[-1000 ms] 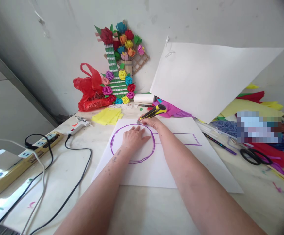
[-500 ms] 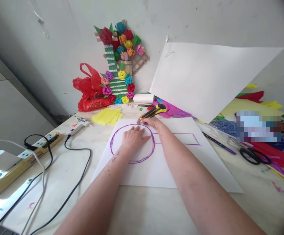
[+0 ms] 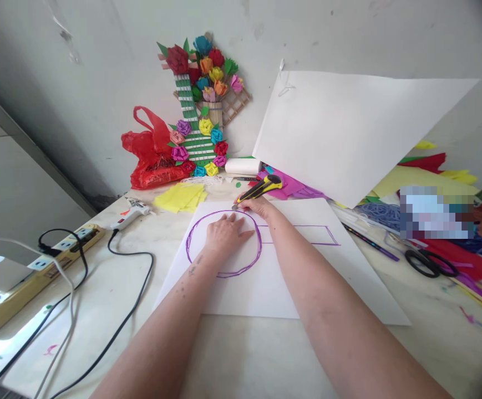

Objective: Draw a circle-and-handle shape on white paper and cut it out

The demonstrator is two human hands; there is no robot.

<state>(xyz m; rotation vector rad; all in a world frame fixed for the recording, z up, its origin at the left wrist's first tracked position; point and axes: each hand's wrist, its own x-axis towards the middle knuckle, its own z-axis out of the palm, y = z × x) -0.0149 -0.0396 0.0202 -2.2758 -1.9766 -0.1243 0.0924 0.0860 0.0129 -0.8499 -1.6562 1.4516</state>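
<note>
My left hand (image 3: 224,235) lies flat with fingers spread inside a purple circle drawn on a white board (image 3: 249,299). Just beyond its fingertips, my right hand (image 3: 257,206) grips a yellow-and-black utility knife (image 3: 261,188), which slants up to the right. The knife's tip meets the board at the top of the circle's outline (image 3: 260,244). To the right of the circle runs a long purple rectangle (image 3: 326,235), partly covered by my right forearm.
A glue gun (image 3: 130,216) and power strip (image 3: 41,266) with cords lie left. Yellow paper (image 3: 181,197), a red bag (image 3: 153,155) and a paper-flower guitar (image 3: 199,138) stand behind. Scissors (image 3: 430,263) and a purple pen (image 3: 371,243) lie right. A white sheet (image 3: 349,127) leans on the wall.
The whole view has shifted very slightly. Both hands and the utility knife stay in nearly the same place on the board.
</note>
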